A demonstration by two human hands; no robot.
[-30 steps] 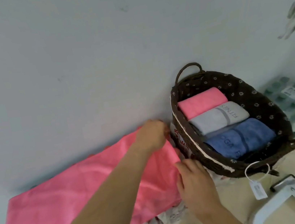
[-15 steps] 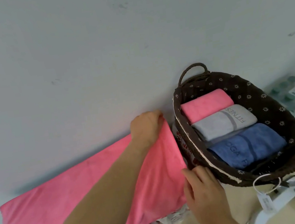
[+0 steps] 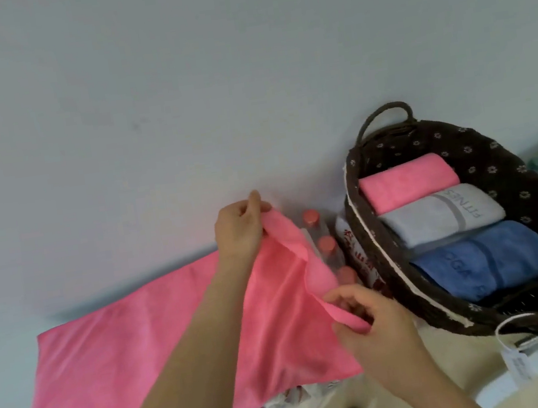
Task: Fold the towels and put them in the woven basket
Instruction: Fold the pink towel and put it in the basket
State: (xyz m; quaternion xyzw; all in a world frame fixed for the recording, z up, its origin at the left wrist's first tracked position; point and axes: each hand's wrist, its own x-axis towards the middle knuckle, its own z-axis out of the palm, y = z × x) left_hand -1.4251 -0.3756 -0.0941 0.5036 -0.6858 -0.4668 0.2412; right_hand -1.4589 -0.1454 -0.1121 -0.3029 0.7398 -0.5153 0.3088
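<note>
Corners of the pink towel (image 3: 142,342) are pinched by left grip (image 3: 237,232) and right grip (image 3: 378,326), just beside the woven basket (image 3: 389,273).

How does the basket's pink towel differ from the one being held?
The basket towel is folded compact; the held towel lies spread long. The basket towel sits in the woven basket; the held towel is outside, its end pinched by left hand and right hand. Both are pink.

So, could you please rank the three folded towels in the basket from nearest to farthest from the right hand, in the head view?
1. Blue towel, at the near end of the basket, just right of the right hand.
2. Grey towel, in the middle.
3. Pink folded towel, at the far end.
</note>
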